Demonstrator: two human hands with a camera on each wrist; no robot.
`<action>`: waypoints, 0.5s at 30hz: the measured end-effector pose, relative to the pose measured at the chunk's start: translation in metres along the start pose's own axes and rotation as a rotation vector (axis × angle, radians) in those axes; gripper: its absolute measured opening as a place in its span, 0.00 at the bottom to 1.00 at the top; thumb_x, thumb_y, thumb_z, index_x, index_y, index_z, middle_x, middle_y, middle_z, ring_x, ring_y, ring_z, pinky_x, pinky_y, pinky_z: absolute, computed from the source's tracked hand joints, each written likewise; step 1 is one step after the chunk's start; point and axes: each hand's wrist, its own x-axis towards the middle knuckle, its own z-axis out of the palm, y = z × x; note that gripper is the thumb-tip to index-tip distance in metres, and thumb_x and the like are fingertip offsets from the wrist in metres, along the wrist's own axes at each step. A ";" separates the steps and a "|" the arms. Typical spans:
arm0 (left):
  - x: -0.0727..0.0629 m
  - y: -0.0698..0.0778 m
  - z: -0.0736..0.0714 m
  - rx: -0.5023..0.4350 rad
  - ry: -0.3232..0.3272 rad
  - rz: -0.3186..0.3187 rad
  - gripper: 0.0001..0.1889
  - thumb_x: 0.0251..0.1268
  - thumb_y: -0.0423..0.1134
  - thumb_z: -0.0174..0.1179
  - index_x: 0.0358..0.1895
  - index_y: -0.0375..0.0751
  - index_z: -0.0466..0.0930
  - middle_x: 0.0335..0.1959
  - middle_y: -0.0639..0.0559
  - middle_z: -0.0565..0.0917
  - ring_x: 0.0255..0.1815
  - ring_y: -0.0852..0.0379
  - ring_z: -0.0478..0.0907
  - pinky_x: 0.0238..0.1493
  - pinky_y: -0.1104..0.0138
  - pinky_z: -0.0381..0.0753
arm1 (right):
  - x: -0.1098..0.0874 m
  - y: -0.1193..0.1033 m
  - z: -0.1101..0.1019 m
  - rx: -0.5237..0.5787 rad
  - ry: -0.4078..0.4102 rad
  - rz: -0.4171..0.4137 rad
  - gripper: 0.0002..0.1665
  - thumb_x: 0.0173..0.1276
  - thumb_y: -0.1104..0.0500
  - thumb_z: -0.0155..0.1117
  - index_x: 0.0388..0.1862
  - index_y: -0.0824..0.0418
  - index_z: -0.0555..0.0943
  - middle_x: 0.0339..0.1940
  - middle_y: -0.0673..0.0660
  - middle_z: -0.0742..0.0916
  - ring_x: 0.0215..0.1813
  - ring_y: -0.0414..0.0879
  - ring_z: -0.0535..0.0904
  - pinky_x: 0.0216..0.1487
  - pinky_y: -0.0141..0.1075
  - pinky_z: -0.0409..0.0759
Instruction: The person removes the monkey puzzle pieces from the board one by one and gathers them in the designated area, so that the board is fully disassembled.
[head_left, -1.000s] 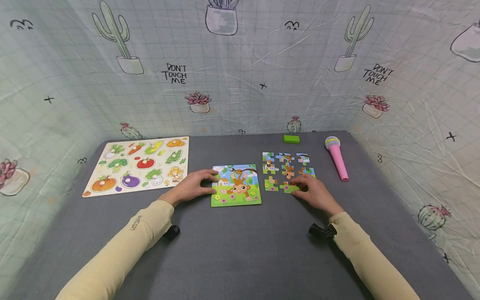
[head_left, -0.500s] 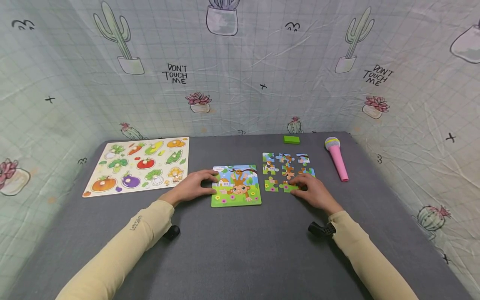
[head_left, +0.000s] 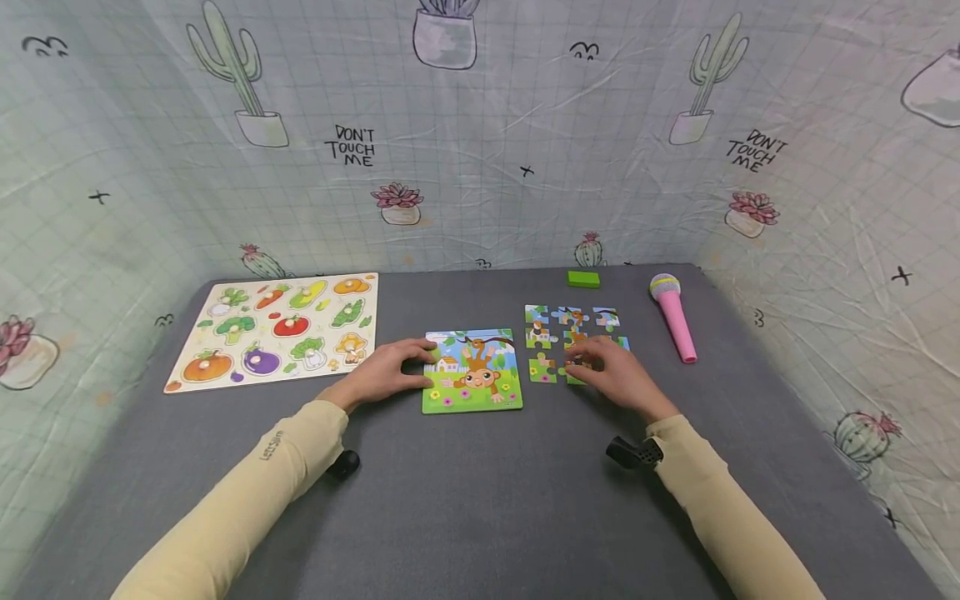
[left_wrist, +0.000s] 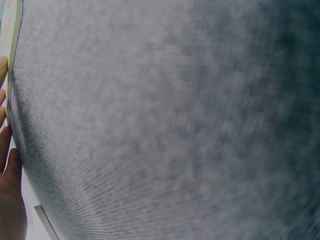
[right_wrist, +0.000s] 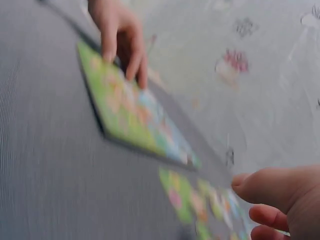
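Observation:
A square puzzle board [head_left: 472, 382] with a monkey picture lies flat at the middle of the table. Along its left edge my left hand [head_left: 384, 373] rests, thumb and fingertips touching the rim. Loose jigsaw pieces [head_left: 540, 337] in spaced rows lie to the right of the board. Over the lower right of them hovers my right hand [head_left: 619, 379], thumb and fingers apart, with no piece visible between them. It hides some pieces. The right wrist view is blurred but shows the thumb [right_wrist: 270, 186] beside the pieces [right_wrist: 197, 202], and the left hand [right_wrist: 120, 37] on the board.
A vegetable peg board [head_left: 247, 333] lies at the left. Behind the pieces sits a green block [head_left: 583, 279]. A pink toy microphone [head_left: 677, 323] lies at the right. The grey table [head_left: 480, 500] meets a printed cloth [head_left: 480, 200] at the back.
My right hand has shifted slightly left over the pieces, its fingers now covering part of the middle column. The left hand and the monkey board stay where they were.

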 end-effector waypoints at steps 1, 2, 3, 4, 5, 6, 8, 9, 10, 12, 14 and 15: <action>0.000 0.000 0.000 0.000 0.001 0.001 0.20 0.62 0.44 0.68 0.55 0.39 0.82 0.68 0.44 0.72 0.72 0.43 0.63 0.71 0.50 0.63 | 0.003 -0.006 0.001 0.026 -0.004 0.000 0.19 0.69 0.55 0.67 0.55 0.62 0.83 0.48 0.58 0.82 0.45 0.50 0.78 0.46 0.47 0.79; 0.000 0.000 0.000 -0.001 0.002 0.004 0.20 0.62 0.44 0.68 0.55 0.38 0.82 0.68 0.44 0.72 0.72 0.43 0.63 0.71 0.50 0.63 | 0.005 -0.011 0.003 0.052 -0.007 -0.001 0.19 0.69 0.55 0.66 0.56 0.63 0.82 0.48 0.59 0.82 0.45 0.50 0.79 0.47 0.47 0.80; 0.000 0.000 0.000 0.000 0.003 0.008 0.20 0.62 0.44 0.68 0.55 0.38 0.82 0.68 0.44 0.72 0.72 0.43 0.63 0.71 0.50 0.63 | 0.008 -0.017 0.005 0.086 -0.010 0.004 0.20 0.70 0.56 0.65 0.57 0.63 0.82 0.47 0.58 0.83 0.45 0.51 0.79 0.47 0.48 0.80; 0.000 0.000 0.000 0.001 0.004 0.011 0.20 0.62 0.43 0.68 0.55 0.38 0.82 0.68 0.44 0.72 0.72 0.43 0.63 0.71 0.50 0.63 | 0.011 -0.023 0.008 0.117 -0.015 0.004 0.20 0.70 0.56 0.65 0.57 0.64 0.81 0.48 0.58 0.83 0.45 0.51 0.80 0.48 0.48 0.80; 0.000 -0.001 0.000 0.001 0.004 0.014 0.20 0.62 0.43 0.68 0.55 0.37 0.82 0.68 0.43 0.72 0.72 0.43 0.63 0.71 0.50 0.63 | 0.013 -0.028 0.011 0.141 -0.021 0.007 0.20 0.70 0.56 0.64 0.57 0.64 0.81 0.47 0.58 0.83 0.45 0.50 0.79 0.48 0.47 0.80; 0.000 -0.001 0.000 0.001 0.003 0.015 0.20 0.62 0.43 0.68 0.55 0.37 0.82 0.68 0.43 0.72 0.72 0.43 0.63 0.71 0.50 0.63 | 0.015 -0.033 0.014 0.163 -0.029 0.010 0.20 0.71 0.56 0.64 0.58 0.64 0.81 0.47 0.57 0.84 0.45 0.50 0.79 0.48 0.47 0.79; -0.001 -0.001 0.000 -0.001 0.003 0.014 0.20 0.62 0.43 0.68 0.55 0.37 0.82 0.68 0.43 0.72 0.72 0.43 0.63 0.71 0.50 0.63 | 0.019 -0.042 0.021 0.193 -0.051 0.002 0.21 0.72 0.55 0.63 0.59 0.64 0.80 0.49 0.58 0.84 0.45 0.50 0.79 0.48 0.46 0.79; -0.001 -0.001 0.000 -0.002 0.003 0.012 0.20 0.62 0.42 0.68 0.55 0.37 0.82 0.68 0.43 0.72 0.72 0.43 0.63 0.71 0.50 0.63 | 0.020 -0.045 0.025 0.208 -0.063 -0.004 0.22 0.72 0.55 0.63 0.60 0.64 0.79 0.51 0.59 0.84 0.46 0.50 0.79 0.47 0.46 0.79; -0.001 -0.001 0.000 -0.005 0.001 0.008 0.20 0.62 0.42 0.68 0.55 0.37 0.82 0.69 0.44 0.71 0.73 0.43 0.62 0.71 0.50 0.62 | 0.022 -0.048 0.030 0.209 -0.075 -0.010 0.22 0.72 0.55 0.62 0.61 0.64 0.79 0.52 0.59 0.83 0.47 0.50 0.79 0.47 0.45 0.79; -0.001 -0.001 0.000 -0.007 0.000 0.003 0.21 0.62 0.42 0.68 0.55 0.37 0.81 0.69 0.43 0.71 0.73 0.43 0.61 0.72 0.49 0.62 | 0.023 -0.053 0.038 0.220 -0.101 -0.018 0.23 0.73 0.54 0.61 0.62 0.64 0.78 0.54 0.61 0.83 0.49 0.52 0.79 0.45 0.44 0.79; 0.000 -0.001 0.001 -0.009 0.000 -0.001 0.21 0.62 0.42 0.68 0.56 0.37 0.81 0.70 0.44 0.70 0.74 0.43 0.60 0.72 0.49 0.62 | 0.024 -0.056 0.046 0.234 -0.114 -0.018 0.23 0.73 0.54 0.61 0.62 0.64 0.78 0.55 0.62 0.82 0.50 0.52 0.79 0.43 0.43 0.79; 0.000 -0.001 0.001 -0.012 0.001 -0.003 0.21 0.62 0.42 0.68 0.56 0.37 0.81 0.70 0.44 0.70 0.74 0.44 0.60 0.72 0.49 0.62 | 0.024 -0.057 0.050 0.239 -0.117 -0.012 0.23 0.73 0.54 0.61 0.62 0.63 0.78 0.55 0.62 0.82 0.49 0.52 0.79 0.41 0.42 0.78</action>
